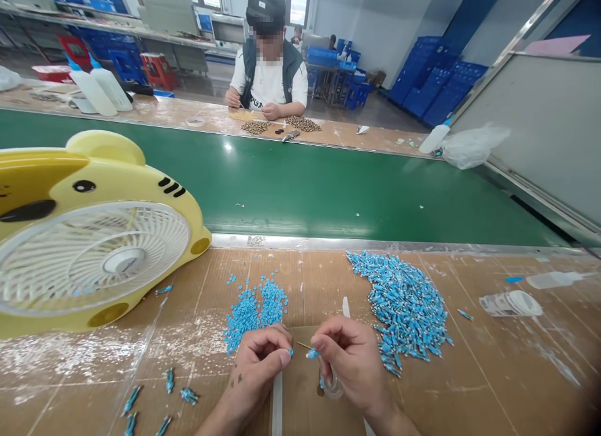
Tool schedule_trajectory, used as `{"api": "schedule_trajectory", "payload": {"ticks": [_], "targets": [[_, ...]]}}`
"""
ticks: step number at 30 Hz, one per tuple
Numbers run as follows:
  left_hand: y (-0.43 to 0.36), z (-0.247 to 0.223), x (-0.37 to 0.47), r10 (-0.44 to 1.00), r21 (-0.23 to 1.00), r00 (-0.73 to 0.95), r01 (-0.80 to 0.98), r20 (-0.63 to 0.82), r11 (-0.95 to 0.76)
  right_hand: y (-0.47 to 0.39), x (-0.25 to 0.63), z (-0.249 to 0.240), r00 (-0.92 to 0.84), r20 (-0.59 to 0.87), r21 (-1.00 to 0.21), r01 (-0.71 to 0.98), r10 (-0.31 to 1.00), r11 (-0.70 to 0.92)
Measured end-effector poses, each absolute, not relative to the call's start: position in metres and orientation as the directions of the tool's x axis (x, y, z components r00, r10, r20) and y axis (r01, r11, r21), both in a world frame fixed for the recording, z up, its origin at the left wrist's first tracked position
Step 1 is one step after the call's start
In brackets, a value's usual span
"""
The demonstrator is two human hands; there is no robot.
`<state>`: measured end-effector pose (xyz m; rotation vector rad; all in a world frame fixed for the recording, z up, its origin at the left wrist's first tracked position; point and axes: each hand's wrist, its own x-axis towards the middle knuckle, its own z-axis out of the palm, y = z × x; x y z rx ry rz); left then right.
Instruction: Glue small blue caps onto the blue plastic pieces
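My left hand (pixel 265 361) is closed, pinching a small blue disc (pixel 291 352) between thumb and forefinger. Close by on the right, my right hand (pixel 350 358) is closed on a small blue piece with a whitish tip (pixel 312 354). A thin pointed stick (pixel 303 344) also juts from its fingertips towards the left hand. Beneath the right hand is a small clear round container (pixel 332 387), partly hidden. Just beyond my left hand lies a loose pile of small blue discs (pixel 244 314). To the right spreads a big heap of small blue pieces (pixel 408 304).
A yellow animal-shaped fan (pixel 188 204) stands at the left. Several blue pieces (pixel 189 395) lie front left. At right are a white tub (pixel 511 303) and a squeeze bottle (pixel 556 279). Beyond a green belt (pixel 305 186), another person (pixel 270 79) sits working by small brownish-gold parts (pixel 303 123).
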<state>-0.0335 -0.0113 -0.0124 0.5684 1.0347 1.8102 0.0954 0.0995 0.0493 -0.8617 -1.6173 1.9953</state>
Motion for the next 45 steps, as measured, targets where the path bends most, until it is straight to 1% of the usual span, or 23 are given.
{"api": "schedule_trajectory", "payload": {"ticks": [3,5,8,10,12,14,16,18,20,26,29,34,38,41,45], "targets": [[-0.012,-0.013,-0.034,0.901,0.841,-0.431,-0.504,-0.048,-0.196,0.103,0.093,0.051,-0.736,-0.246,-0.950,0.055,0.631,-0.306],[-0.013,-0.015,-0.034,0.904,0.844,-0.426,-0.498,-0.038,-0.199,0.105,0.094,0.050,-0.752,-0.249,-0.939,0.033,0.611,-0.343],[-0.013,-0.017,-0.034,0.902,0.850,-0.431,-0.484,-0.022,-0.211,0.106,0.096,0.049,-0.776,-0.203,-0.952,0.012,0.598,-0.307],[-0.012,-0.018,-0.034,0.900,0.850,-0.434,-0.482,-0.022,-0.212,0.105,0.098,0.052,-0.786,-0.169,-0.976,0.049,0.594,-0.213],[-0.011,-0.018,-0.034,0.900,0.849,-0.435,-0.483,-0.023,-0.212,0.104,0.099,0.057,-0.780,-0.127,-0.992,0.106,0.613,-0.071],[-0.011,-0.019,-0.034,0.901,0.851,-0.432,-0.481,-0.022,-0.210,0.102,0.102,0.062,-0.764,-0.052,-0.988,0.131,0.643,0.077],[-0.012,-0.019,-0.035,0.902,0.858,-0.431,-0.472,-0.024,-0.203,0.101,0.105,0.066,-0.767,0.027,-0.973,0.127,0.642,0.193],[-0.013,-0.019,-0.035,0.902,0.868,-0.431,-0.457,-0.025,-0.194,0.100,0.107,0.068,-0.789,0.067,-0.955,0.126,0.611,0.268],[-0.014,-0.019,-0.036,0.903,0.880,-0.428,-0.436,-0.019,-0.188,0.100,0.109,0.071,-0.809,0.074,-0.942,0.135,0.583,0.307],[-0.015,-0.017,-0.037,0.911,0.922,-0.413,-0.354,-0.001,-0.159,0.098,0.109,0.071,-0.828,0.055,-0.925,0.169,0.558,0.341],[-0.015,-0.011,-0.040,0.915,0.948,-0.404,-0.285,0.013,-0.139,0.101,0.110,0.072,-0.845,0.035,-0.918,0.184,0.534,0.351],[-0.016,0.008,-0.045,0.944,0.994,-0.320,-0.054,0.076,-0.099,0.109,0.114,0.081,-0.896,-0.029,-0.894,0.222,0.443,0.390],[-0.018,0.020,-0.049,0.956,0.993,-0.278,0.099,0.093,-0.067,0.111,0.115,0.084,-0.906,-0.051,-0.892,0.230,0.421,0.388],[-0.019,0.022,-0.051,0.959,0.988,-0.265,0.138,0.098,-0.063,0.109,0.115,0.082,-0.906,-0.050,-0.903,0.221,0.420,0.368],[-0.020,0.023,-0.051,0.959,0.990,-0.261,0.121,0.108,-0.078,0.108,0.114,0.078,-0.909,-0.022,-0.916,0.185,0.417,0.355]]}}
